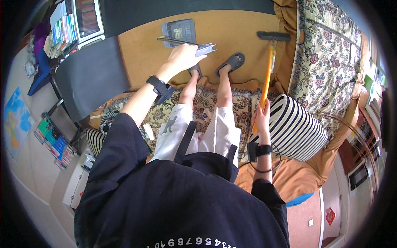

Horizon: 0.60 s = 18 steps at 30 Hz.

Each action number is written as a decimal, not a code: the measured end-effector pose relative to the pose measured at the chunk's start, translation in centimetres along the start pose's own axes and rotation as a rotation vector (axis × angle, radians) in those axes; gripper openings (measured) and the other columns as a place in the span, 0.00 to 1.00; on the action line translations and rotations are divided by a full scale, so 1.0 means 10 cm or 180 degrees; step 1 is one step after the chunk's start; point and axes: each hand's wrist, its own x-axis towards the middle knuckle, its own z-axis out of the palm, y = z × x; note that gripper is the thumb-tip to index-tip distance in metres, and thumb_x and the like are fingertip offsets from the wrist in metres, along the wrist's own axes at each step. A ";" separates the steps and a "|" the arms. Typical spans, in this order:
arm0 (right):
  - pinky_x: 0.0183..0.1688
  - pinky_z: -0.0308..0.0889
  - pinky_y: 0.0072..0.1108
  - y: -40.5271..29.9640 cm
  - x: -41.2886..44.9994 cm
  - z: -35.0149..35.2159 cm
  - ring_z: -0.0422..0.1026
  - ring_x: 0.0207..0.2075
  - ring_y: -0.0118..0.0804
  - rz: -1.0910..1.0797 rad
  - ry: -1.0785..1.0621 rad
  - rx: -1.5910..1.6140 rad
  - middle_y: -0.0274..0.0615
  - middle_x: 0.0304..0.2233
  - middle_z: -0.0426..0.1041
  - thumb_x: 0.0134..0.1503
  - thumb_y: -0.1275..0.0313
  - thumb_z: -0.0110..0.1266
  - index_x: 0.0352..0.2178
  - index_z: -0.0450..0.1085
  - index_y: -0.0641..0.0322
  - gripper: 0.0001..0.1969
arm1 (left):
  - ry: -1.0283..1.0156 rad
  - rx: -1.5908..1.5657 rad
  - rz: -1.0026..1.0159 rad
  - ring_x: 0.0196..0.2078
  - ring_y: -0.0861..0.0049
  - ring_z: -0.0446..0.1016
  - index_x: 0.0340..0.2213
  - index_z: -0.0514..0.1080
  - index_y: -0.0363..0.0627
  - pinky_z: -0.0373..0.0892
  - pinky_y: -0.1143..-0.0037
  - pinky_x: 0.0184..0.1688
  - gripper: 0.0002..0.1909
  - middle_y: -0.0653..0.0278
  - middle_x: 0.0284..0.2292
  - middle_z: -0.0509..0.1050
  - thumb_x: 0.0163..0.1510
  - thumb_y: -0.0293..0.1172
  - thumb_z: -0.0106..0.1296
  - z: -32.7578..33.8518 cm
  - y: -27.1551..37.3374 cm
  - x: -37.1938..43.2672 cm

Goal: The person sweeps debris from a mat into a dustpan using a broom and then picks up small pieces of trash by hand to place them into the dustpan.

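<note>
My left hand (pixel 183 57) is closed around a slim dark rod (pixel 173 40) with a pale grey, notched end piece (pixel 206 49). Beyond it, a grey plastic dustpan (pixel 188 28) lies on the tan floor; whether the rod joins it, I cannot tell. Low on the right, my right hand (pixel 263 117) grips the orange-yellow handle (pixel 267 80) of a broom. The dark bristle head (pixel 273 36) is at the handle's far end, over the floor near the brown cloth edge of the sofa. Both wrists wear black straps with devices.
Grey slippers (pixel 235 62) are on my feet, between dustpan and broom. A patterned sofa cover (pixel 328 55) runs along the right and beneath my legs. A striped cushion (pixel 297 130) sits beside my right hand. On the left stand a dark panel (pixel 93 77) and stacked books (pixel 63 31).
</note>
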 end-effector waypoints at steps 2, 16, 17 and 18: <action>0.16 0.65 0.20 0.09 0.23 0.03 0.66 0.15 0.27 -0.0029 0.0200 -0.0394 0.42 0.24 0.68 0.57 0.69 0.41 0.58 0.43 0.49 0.28 | 0.0004 -0.0027 0.0062 0.27 0.57 0.74 0.27 0.72 0.41 0.69 0.65 0.30 0.20 0.51 0.23 0.74 0.47 0.49 0.51 -0.01 0.02 0.01; 0.33 0.69 0.31 -0.15 -0.43 1.72 0.72 0.24 0.50 -0.0368 -0.1178 -0.1082 0.58 0.34 0.69 0.52 0.67 0.46 0.56 0.49 0.52 0.29 | -0.0126 -0.0082 0.0004 0.27 0.57 0.74 0.26 0.72 0.41 0.69 0.65 0.31 0.19 0.51 0.23 0.74 0.47 0.47 0.51 0.05 0.10 0.08; 0.33 0.69 0.31 -0.12 -0.44 1.66 0.72 0.24 0.50 -0.0371 -0.1169 -0.1069 0.58 0.34 0.69 0.52 0.67 0.46 0.56 0.49 0.52 0.29 | -0.0125 -0.0072 0.0017 0.27 0.57 0.74 0.26 0.72 0.41 0.69 0.65 0.31 0.19 0.51 0.23 0.74 0.47 0.47 0.51 0.05 0.12 0.08; 0.32 0.69 0.30 -0.39 -0.54 1.52 0.72 0.24 0.47 -0.0471 -0.1206 -0.0984 0.55 0.33 0.69 0.52 0.67 0.47 0.55 0.51 0.53 0.28 | -0.0087 -0.0067 0.0002 0.27 0.56 0.74 0.26 0.72 0.41 0.69 0.65 0.31 0.19 0.51 0.23 0.74 0.47 0.47 0.51 0.09 0.08 0.08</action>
